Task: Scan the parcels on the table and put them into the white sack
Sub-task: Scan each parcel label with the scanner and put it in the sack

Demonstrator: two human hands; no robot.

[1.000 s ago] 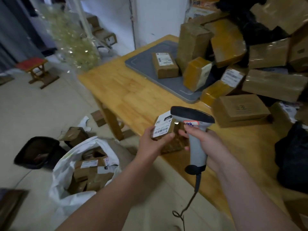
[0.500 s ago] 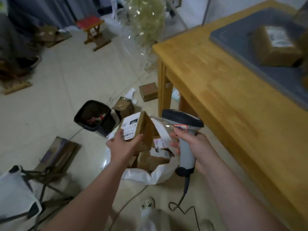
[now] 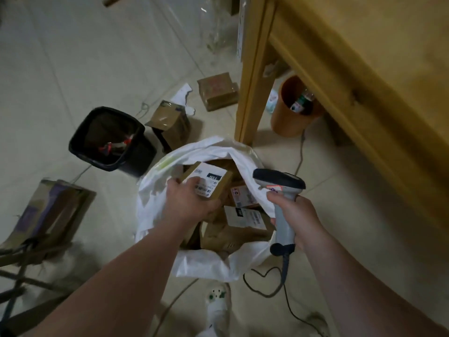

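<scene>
My left hand (image 3: pixel 188 203) grips a small brown parcel (image 3: pixel 211 182) with a white label, held just inside the mouth of the white sack (image 3: pixel 155 205) on the floor. Several other labelled parcels (image 3: pixel 243 224) lie inside the sack under it. My right hand (image 3: pixel 295 216) holds a grey barcode scanner (image 3: pixel 279 188) by its handle, over the sack's right rim, head pointing left. Its cable (image 3: pixel 284 280) trails onto the floor.
The wooden table (image 3: pixel 364 69) and its leg (image 3: pixel 252 76) stand at the right. A black bin (image 3: pixel 109 137) and loose boxes (image 3: pixel 218 91) lie on the floor beyond the sack. An orange bin (image 3: pixel 289 110) sits under the table. Flattened cardboard (image 3: pixel 48 215) lies left. My shoe (image 3: pixel 218 305) is below.
My view swung from the tabletop down to the floor. My left hand carried the parcel from the table edge down into the sack's mouth. My right hand with the scanner followed alongside.
</scene>
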